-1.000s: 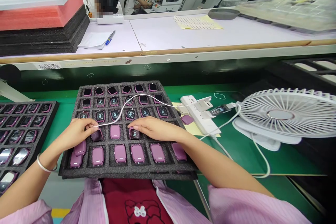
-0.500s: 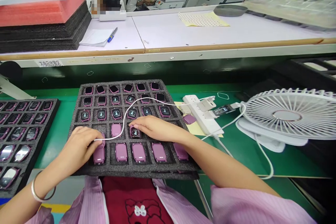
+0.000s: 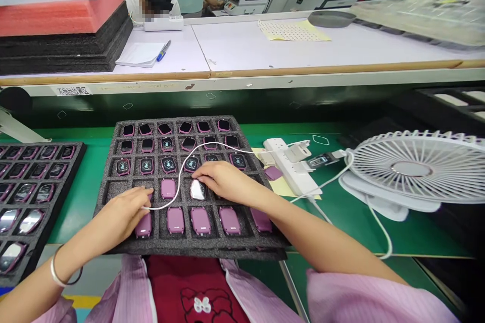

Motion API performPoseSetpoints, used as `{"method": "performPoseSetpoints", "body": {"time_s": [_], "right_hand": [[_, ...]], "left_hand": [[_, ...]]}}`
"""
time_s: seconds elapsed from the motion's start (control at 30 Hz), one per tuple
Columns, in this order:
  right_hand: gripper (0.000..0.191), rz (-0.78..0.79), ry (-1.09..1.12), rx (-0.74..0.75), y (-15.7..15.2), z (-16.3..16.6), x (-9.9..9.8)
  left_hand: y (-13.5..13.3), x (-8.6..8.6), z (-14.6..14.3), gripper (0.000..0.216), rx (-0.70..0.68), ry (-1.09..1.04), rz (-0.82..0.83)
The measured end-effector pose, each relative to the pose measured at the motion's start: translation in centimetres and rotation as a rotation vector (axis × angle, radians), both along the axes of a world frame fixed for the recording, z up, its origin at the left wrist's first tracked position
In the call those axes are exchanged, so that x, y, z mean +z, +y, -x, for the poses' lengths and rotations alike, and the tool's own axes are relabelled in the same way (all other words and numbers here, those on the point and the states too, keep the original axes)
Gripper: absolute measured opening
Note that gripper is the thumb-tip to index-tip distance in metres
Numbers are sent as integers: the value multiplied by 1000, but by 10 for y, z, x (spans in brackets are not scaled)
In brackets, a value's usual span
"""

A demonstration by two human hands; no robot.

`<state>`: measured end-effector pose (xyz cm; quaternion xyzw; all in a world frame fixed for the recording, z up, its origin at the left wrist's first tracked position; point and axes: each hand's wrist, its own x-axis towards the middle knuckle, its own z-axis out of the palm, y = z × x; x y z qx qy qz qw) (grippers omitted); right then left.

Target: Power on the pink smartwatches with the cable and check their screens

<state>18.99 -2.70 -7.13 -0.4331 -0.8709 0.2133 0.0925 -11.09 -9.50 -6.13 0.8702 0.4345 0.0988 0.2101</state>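
A black foam tray (image 3: 206,251) holds rows of purple smartwatch bodies in its compartments. My right hand (image 3: 222,179) reaches over the fourth row, its fingers closed at the edge of a smartwatch (image 3: 197,190) whose screen gleams white. At the tray's left side, my left hand (image 3: 127,212) has its fingers bent at the end of a white cable (image 3: 179,176); the cable's tip is hidden under them. Those fingertips also touch a purple watch mostly covered by the hand. Just below lies a face-down watch (image 3: 144,225). Several upper watches show lit screens, others dark ones.
Another foam tray (image 3: 56,207) of watches lies at left. Right of the main tray are a white power strip (image 3: 291,166) with plugged-in adapters, a loose purple watch (image 3: 273,173) and a white fan (image 3: 413,169). Foam sheets (image 3: 68,50) are stacked on the shelf; people are beyond it.
The watch at my right fingers has tilted, its lit dark screen now reflecting white. My left hand has shifted slightly right with the cable end. One second-row screen has gone dark.
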Motion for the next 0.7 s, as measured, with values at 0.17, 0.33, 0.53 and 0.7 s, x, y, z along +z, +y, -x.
{"method": "performPoseSetpoints", "body": {"time_s": [0.17,0.33,0.53,0.7], "right_hand": [[27,-146,-1,106,-19,15,-9],[23,-86,94,267,-36,45,-18],[14,-173,-148,196,-24,65,-10],[24,-127,-234,197,-19,70,-1]], "left_hand": [[0,10,1,28,98,-83,145],[9,9,2,26,292,-218,18],[5,15,24,23,522,-235,-240],[-18,4,47,27,130,38,-336]]}}
